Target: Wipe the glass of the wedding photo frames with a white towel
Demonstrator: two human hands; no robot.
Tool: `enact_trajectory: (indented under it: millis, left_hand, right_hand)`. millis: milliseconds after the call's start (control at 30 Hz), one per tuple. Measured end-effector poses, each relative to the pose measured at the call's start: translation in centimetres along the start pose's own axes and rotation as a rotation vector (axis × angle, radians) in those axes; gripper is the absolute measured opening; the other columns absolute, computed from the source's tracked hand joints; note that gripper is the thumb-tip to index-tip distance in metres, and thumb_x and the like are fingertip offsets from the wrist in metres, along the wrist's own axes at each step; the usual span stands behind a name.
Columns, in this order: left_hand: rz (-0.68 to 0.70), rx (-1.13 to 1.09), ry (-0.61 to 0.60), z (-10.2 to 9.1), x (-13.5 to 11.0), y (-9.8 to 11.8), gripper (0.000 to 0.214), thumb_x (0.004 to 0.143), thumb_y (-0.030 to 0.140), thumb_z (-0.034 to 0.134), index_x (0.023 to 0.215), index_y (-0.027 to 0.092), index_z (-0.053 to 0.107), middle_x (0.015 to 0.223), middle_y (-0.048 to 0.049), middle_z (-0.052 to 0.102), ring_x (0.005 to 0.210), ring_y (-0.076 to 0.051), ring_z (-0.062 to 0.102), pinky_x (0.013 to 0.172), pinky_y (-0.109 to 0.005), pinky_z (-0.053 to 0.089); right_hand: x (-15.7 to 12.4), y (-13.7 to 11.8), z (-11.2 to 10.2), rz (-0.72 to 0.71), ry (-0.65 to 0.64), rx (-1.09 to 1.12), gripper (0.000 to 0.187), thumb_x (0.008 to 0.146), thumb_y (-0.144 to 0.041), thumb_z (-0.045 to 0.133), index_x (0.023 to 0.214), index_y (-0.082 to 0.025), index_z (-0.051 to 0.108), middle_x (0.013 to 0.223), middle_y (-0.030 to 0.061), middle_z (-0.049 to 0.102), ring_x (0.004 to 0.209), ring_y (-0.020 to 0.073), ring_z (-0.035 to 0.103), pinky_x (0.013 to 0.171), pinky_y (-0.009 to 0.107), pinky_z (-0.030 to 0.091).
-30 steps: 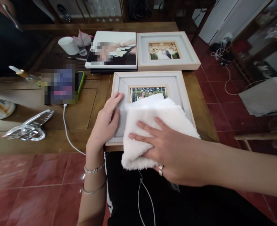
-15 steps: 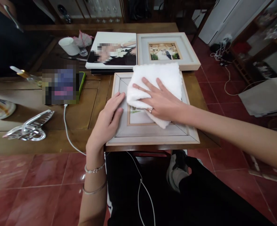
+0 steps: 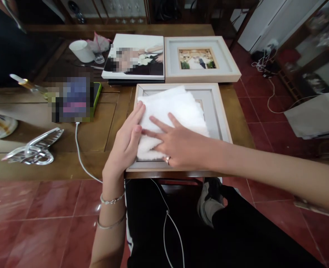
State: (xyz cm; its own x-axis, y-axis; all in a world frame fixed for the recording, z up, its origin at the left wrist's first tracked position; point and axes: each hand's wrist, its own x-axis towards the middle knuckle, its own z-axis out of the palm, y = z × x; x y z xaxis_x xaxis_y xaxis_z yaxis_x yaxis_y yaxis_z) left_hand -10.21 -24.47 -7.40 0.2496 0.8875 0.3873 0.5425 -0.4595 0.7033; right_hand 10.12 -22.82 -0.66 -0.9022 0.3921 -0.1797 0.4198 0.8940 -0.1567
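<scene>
cloth (image 3: 172, 102), white and fluffy, lies across the picture frame (image 3: 222, 111) in front of you, covering most of its middle and left side. your right hand (image 3: 178, 145) is flat on top of it, open, with the fingers spread, and the ring (image 3: 167, 160) shows near the cloth's lower edge. your left hand (image 3: 125, 141) lies along the frame's left side, fingers extended together and thumb pointing forward, not closed around anything you can see; its thumb tip is just beside your right fingertips. the frame sits at the near edge of the wooden surface (image 3: 97, 130). beyond it, a second frame (image 3: 222, 56) stands side by side with a white-edged photo panel (image 3: 142, 59). off to your left are a silver hair clip (image 3: 37, 149) (shiny, open-worked) and, farther back, a white cup (image 3: 82, 51).
</scene>
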Motion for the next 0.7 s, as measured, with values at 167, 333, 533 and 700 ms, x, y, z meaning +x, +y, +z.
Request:
enact_trajectory:
  millis: [167, 333, 533, 700]
  left_hand:
    - [-0.016, 0.012, 0.015, 0.0, -0.1, 0.0, 0.055, 0.112, 0.053, 0.032, 0.157, 0.026, 0.047, 0.165, -0.0044, 0.044, 0.154, -0.027, 0.040, 0.131, -0.049, 0.031]
    - [-0.027, 0.059, -0.028, 0.1, 0.1, -0.2, 0.052, 0.110, 0.045, 0.041, 0.158, 0.025, 0.047, 0.163, -0.0078, 0.048, 0.152, -0.025, 0.045, 0.129, -0.046, 0.035]
    - [0.019, 0.118, -0.067, 0.2, 0.2, -0.5, 0.052, 0.108, 0.031, 0.045, 0.158, 0.020, 0.047, 0.164, -0.0108, 0.045, 0.154, -0.026, 0.041, 0.130, -0.050, 0.030]
    - [0.030, 0.118, -0.084, 0.2, 0.2, -0.5, 0.051, 0.106, 0.026, 0.043, 0.157, 0.024, 0.049, 0.163, -0.0072, 0.047, 0.155, -0.026, 0.040, 0.130, -0.053, 0.030]
  right_hand:
    - [-2.3, -2.3, 0.0, -0.056, -0.041, 0.056, 0.036, 0.094, -0.025, 0.060, 0.126, -0.021, 0.076, 0.168, 0.0080, 0.037, 0.159, 0.0423, 0.021, 0.121, 0.076, 0.029]
    - [-5.3, -2.6, 1.0, -0.017, 0.044, 0.048, 0.043, 0.093, -0.028, 0.061, 0.133, -0.018, 0.072, 0.164, 0.0107, 0.041, 0.157, 0.0417, 0.028, 0.120, 0.076, 0.031]
    - [-6.9, -1.5, 2.3, 0.143, 0.136, -0.033, 0.045, 0.092, -0.026, 0.062, 0.137, -0.026, 0.070, 0.166, 0.0090, 0.037, 0.156, 0.0402, 0.030, 0.120, 0.077, 0.029]
    - [-4.4, 3.7, 2.8, 0.296, 0.209, -0.116, 0.047, 0.096, -0.019, 0.055, 0.142, -0.016, 0.065, 0.170, 0.0140, 0.029, 0.160, 0.0392, 0.022, 0.123, 0.077, 0.020]
